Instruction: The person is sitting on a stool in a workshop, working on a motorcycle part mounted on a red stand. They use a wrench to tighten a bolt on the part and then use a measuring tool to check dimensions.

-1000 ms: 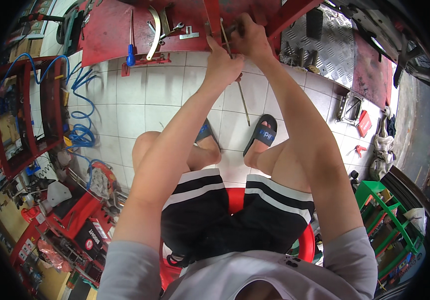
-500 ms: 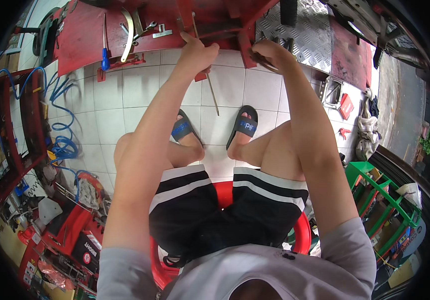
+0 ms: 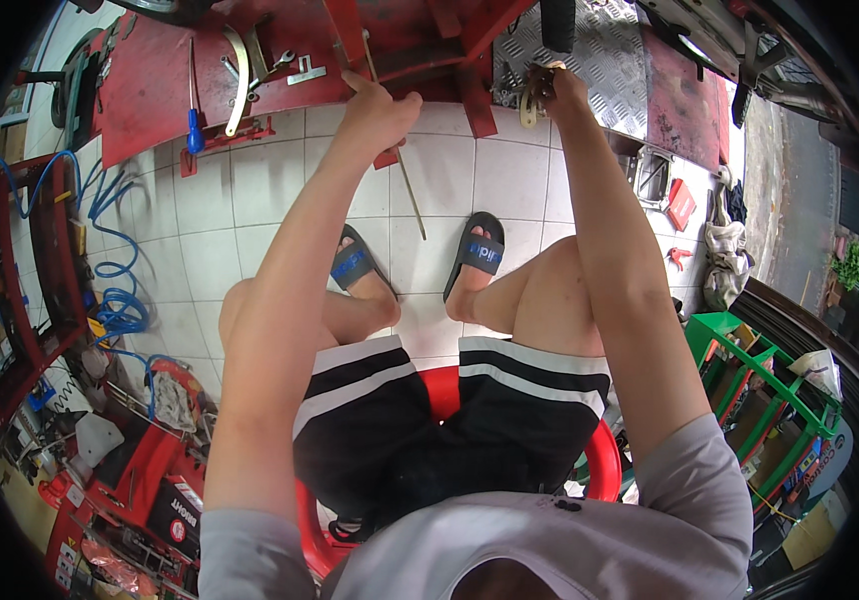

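My left hand (image 3: pixel 378 112) is closed around a long thin rod (image 3: pixel 411 192). The rod slants from the red metal frame (image 3: pixel 418 62) down toward the floor, its lower end hanging above the tiles. Over the silver tread plate (image 3: pixel 605 75), my right hand (image 3: pixel 566 92) has its fingers curled on a small brownish metal part with a rounded tan end (image 3: pixel 529 108); its exact kind is not clear. On the red bench to the left lie a blue-handled screwdriver (image 3: pixel 195 130), a curved pale metal strip (image 3: pixel 240 85), wrenches (image 3: pixel 285 60) and a small silver bracket (image 3: pixel 307 71).
Vehicle parts (image 3: pixel 750 60) overhang the far right. A coiled blue air hose (image 3: pixel 120 300) lies at left beside a red frame (image 3: pixel 75 240). A green rack (image 3: pixel 750 370) stands at right, a red tool cart (image 3: pixel 140 480) at lower left. I sit on a red stool (image 3: pixel 605 470).
My right hand has drawn slightly up and turned, showing more of the part it holds. My left hand still grips the rod. The whole view has shifted a little.
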Action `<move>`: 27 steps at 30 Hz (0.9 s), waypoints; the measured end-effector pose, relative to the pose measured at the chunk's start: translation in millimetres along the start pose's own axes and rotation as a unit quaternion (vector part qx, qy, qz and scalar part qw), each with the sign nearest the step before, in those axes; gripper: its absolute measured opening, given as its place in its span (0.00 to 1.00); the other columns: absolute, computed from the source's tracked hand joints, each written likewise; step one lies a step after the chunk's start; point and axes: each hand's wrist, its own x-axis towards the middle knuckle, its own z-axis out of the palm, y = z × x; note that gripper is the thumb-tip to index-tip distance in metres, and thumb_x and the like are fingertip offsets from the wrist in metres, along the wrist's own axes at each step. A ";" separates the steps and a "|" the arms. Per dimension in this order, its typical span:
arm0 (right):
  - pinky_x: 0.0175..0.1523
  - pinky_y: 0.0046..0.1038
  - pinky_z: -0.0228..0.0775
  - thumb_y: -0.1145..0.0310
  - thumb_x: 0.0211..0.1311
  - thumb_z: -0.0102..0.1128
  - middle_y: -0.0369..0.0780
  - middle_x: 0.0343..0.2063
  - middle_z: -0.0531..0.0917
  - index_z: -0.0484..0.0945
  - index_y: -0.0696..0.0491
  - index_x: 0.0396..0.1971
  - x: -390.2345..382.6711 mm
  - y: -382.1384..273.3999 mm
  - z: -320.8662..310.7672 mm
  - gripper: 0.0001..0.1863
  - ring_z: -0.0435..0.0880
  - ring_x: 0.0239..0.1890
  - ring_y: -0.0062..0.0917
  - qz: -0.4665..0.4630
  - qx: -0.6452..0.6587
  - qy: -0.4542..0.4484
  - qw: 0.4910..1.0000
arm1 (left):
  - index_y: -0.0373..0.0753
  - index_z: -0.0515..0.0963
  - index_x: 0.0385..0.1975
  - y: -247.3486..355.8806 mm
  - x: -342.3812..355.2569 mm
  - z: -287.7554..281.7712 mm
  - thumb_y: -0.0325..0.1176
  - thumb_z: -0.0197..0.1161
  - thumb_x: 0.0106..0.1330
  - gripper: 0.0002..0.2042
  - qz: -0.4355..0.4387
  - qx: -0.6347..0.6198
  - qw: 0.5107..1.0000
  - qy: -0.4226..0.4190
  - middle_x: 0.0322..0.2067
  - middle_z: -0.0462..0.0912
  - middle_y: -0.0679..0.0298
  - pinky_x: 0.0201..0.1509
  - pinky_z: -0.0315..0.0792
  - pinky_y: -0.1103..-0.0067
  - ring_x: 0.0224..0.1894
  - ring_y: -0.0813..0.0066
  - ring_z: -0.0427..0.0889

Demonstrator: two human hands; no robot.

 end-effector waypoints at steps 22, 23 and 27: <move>0.38 0.39 0.75 0.73 0.69 0.45 0.42 0.33 0.78 0.73 0.56 0.45 10.3 7.0 -9.1 0.09 0.77 0.31 0.29 -0.016 -0.027 0.027 0.999 | 0.09 0.21 0.56 1.5 1.1 0.1 0.41 0.57 0.61 0.51 0.022 0.001 1.000 -0.012 0.22 0.80 0.50 0.28 0.78 0.76 0.22 0.62 0.82; 0.38 0.38 0.75 0.73 0.69 0.46 0.42 0.32 0.78 0.74 0.56 0.45 7.1 7.1 -6.9 0.09 0.77 0.30 0.28 -0.022 -0.033 0.029 0.999 | 0.09 0.21 0.56 1.4 1.1 -0.9 0.41 0.57 0.61 0.51 0.020 0.001 1.000 -0.015 0.22 0.80 0.50 0.28 0.78 0.76 0.22 0.62 0.82; 0.36 0.36 0.76 0.75 0.68 0.49 0.40 0.33 0.78 0.75 0.54 0.45 4.6 5.8 -5.2 0.09 0.77 0.30 0.27 -0.025 -0.029 0.035 0.999 | 0.09 0.21 0.56 1.4 1.3 -1.5 0.41 0.57 0.61 0.51 0.018 0.004 1.000 -0.025 0.21 0.80 0.50 0.28 0.78 0.76 0.22 0.62 0.81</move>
